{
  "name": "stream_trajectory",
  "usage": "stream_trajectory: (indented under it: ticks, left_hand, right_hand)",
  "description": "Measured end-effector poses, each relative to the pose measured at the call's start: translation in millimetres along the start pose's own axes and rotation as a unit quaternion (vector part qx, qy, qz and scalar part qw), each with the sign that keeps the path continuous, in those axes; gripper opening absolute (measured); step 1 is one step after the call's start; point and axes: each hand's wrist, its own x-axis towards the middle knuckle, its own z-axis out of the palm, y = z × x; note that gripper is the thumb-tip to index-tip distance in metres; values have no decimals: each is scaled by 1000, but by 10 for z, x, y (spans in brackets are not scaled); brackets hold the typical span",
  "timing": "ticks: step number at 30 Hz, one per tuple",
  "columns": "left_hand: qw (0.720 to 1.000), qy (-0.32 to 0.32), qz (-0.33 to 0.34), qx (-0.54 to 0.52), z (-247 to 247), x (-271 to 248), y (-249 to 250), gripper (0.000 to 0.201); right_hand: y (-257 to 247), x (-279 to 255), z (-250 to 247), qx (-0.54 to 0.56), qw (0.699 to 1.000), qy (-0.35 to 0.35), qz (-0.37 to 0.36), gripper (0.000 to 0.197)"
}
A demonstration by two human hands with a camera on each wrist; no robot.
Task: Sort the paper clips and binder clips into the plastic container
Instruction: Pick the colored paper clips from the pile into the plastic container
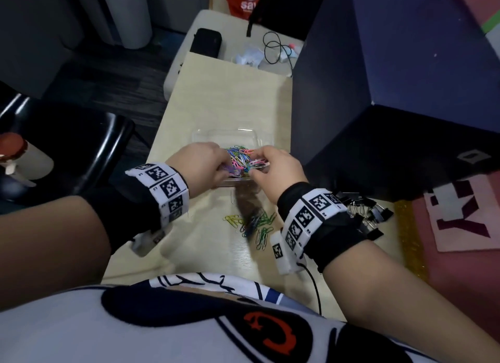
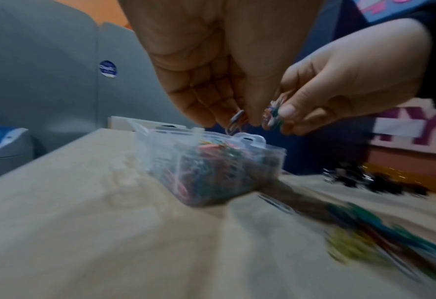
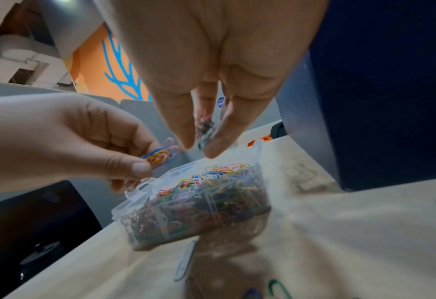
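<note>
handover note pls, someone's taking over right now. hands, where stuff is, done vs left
Left hand: pinches a small bunch of coloured paper clips over the plastic container.
Right hand: pinches another bunch of clips above the same container.
Done: the container on the table already holds a deep heap of paper clips.
Left: drop both bunches in; loose paper clips lie on the table nearer the person; the black binder clips, piled by the right wrist, are not in the container.
</note>
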Motion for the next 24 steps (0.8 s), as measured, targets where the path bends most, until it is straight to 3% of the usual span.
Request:
stream_trajectory:
  ticks: [3,5,8,9,11,14,16,19,24]
  left_hand:
    - [1000,12,-22,-1,-21,83,-90,42]
    - [999,25,-19,-3,22,58,-149,44]
    - [997,52,59,17,145,-69,-152,32]
    - [995,39,88,29,192,-114,-134,30]
    - [991,-50,107,65,292,-180,-69,38]
    - [973,-154,117,126,444,-201,0,67]
    - [971,-154,121,138,516,-187,40,71]
    - [974,-148,103,138,566,-161,91,50]
    - [962,-175,107,181,573,-167,161,23]
  right_hand:
    - [-30,51,2,-37,999,-21,30,41]
    - [4,-1,-18,-67,995,-44,51,35]
    - [108,-124,-14,-157,973,-145,87,30]
    - [148,-170,5,-200,957,-183,98,36]
    - [247,-277,70,-248,933,-224,130,55]
    - [330,-457,196,-206,943,-225,131,83]
    - [321,-534,297,-163,959,-217,76,75]
    - [299,-582,415,-133,973,-190,-4,50]
    - [378,-612,497,-137,979,-148,-36,31]
